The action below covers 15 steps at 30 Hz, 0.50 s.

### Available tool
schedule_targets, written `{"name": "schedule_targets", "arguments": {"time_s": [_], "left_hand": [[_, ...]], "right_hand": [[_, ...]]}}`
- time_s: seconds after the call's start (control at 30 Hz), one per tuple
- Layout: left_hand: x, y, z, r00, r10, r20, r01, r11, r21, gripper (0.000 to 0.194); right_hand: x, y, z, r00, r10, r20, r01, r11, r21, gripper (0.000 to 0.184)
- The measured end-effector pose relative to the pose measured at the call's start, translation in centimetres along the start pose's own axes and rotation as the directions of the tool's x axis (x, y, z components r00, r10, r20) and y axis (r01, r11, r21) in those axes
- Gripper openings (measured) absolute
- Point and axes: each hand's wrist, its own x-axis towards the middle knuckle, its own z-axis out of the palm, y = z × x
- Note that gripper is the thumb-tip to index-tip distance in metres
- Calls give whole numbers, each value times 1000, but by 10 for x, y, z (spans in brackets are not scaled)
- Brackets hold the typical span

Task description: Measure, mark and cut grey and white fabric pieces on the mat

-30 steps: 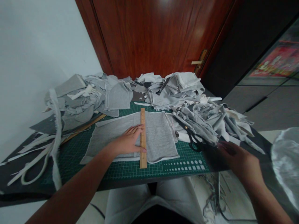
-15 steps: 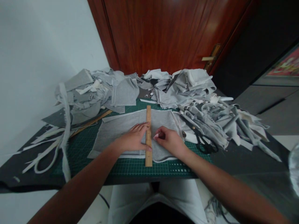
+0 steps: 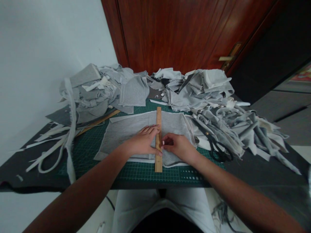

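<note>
A grey fabric piece (image 3: 126, 132) lies flat on the green cutting mat (image 3: 92, 149). A wooden ruler (image 3: 158, 126) runs front to back across it. My left hand (image 3: 143, 142) lies flat with fingers stretched out, pressing the ruler's left edge and the fabric. My right hand (image 3: 178, 147) is just right of the ruler, fingers pinched on a small pale piece, probably chalk, its tip at the ruler's right edge.
Black-handled scissors (image 3: 218, 150) lie right of the fabric. Heaps of grey and white fabric scraps (image 3: 201, 90) crowd the back and right; long strips (image 3: 55, 142) trail at the left. A second wooden ruler (image 3: 102, 120) lies back left. A wooden door (image 3: 175, 35) stands behind.
My right hand came in from the table's right edge to the ruler and now sits closer against its right edge. The left hand has stayed on the ruler.
</note>
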Motion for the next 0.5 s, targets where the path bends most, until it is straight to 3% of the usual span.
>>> {"name": "schedule_targets", "arguments": {"time_s": [0.2,0.37,0.5], "left_hand": [[1,3,-3,1000,-15,9,15,1000,-2,100],[1,3,-2,1000,-11,5,11,1000,11,102],[1,2,-1,1000,-1,0,1,1000,13,102]], "right_hand": [[4,-4,-6,990,-77,115,86,993,-80,13],[9,-6,-5,977,-197,75,211,937,-280,12],[8,7,-6,979,-201,37,205,956,-211,25]]}}
